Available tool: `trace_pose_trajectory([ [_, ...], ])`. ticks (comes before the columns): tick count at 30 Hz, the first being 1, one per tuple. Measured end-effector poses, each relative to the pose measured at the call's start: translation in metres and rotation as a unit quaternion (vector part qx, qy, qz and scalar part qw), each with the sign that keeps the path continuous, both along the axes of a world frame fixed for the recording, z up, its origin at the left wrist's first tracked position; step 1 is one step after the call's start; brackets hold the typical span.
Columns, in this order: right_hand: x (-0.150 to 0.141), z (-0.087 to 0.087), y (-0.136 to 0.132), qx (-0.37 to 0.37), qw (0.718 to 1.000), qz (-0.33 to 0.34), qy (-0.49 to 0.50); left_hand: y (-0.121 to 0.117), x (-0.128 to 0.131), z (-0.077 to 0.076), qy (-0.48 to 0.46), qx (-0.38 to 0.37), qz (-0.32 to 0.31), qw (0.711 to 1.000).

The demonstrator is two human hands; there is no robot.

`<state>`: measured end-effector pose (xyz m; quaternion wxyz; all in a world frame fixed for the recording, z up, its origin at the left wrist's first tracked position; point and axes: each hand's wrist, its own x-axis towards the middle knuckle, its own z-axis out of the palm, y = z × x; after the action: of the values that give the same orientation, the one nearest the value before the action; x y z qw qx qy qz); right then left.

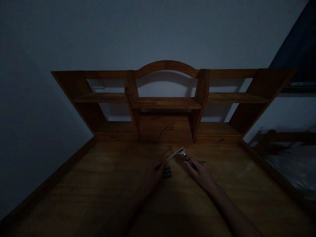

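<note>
Over the desk, my right hand (202,172) is closed around the dark handle of a razor (186,157), whose shiny head points up and to the left. My left hand (153,172) pinches one end of a thin white strip (174,154). The strip's far end meets the razor head; dim light hides whether it presses on the head or only overlaps it in view. Just right of my left hand, several small dark blocks (167,173) lie in a stack-like row on the wood, partly covered by that hand.
A wooden desk (98,184) spreads under both hands, with raised side edges. At its back stands a wooden shelf unit (166,103) against a pale wall (158,29). A wall socket (98,84) shows behind the left shelf. Clear plastic (291,168) lies beyond the right edge.
</note>
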<state>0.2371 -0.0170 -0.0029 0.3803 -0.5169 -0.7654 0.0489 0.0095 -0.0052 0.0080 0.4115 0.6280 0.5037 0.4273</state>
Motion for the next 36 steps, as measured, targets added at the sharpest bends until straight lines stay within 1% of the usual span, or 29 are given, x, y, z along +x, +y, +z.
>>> trace_pose_trajectory([
  [3,0.0012,0.0015,0.0004,0.004,1.0,-0.006,-0.002,-0.0001,0.0001,0.0014,0.002,-0.016,0.004,1.0],
  [6,0.0024,0.0016,0.0014,0.003,1.0,-0.01,-0.007,-0.0028,-0.0007,0.0044,-0.014,-0.005,0.019,1.0],
  [11,-0.0003,-0.0004,0.0008,0.007,1.0,-0.005,-0.012,-0.0042,0.0011,0.0063,-0.005,0.019,-0.014,1.0],
  [18,-0.0018,-0.0015,-0.0001,-0.001,1.0,0.008,-0.016,-0.0008,-0.0003,0.0041,0.021,0.02,0.019,0.999],
  [24,-0.0004,-0.0012,0.0011,0.017,1.0,-0.004,-0.006,-0.0028,-0.0007,0.0055,0.024,0.03,0.015,0.999],
  [29,-0.0007,-0.0008,0.0013,0.001,1.0,0.0,-0.001,-0.0034,-0.0028,0.0044,0.019,0.042,0.079,0.996],
  [30,-0.0006,-0.0006,0.0013,-0.004,1.0,0.001,-0.002,-0.0037,-0.0032,0.0041,0.021,0.045,0.082,0.995],
  [33,-0.0003,-0.0001,0.001,-0.009,1.0,0.002,-0.002,-0.0055,-0.003,0.0033,0.025,0.048,0.065,0.996],
  [36,-0.0003,-0.0007,0.0011,0.002,1.0,-0.004,0.003,-0.0073,-0.0014,0.0029,0.025,0.055,0.045,0.997],
])
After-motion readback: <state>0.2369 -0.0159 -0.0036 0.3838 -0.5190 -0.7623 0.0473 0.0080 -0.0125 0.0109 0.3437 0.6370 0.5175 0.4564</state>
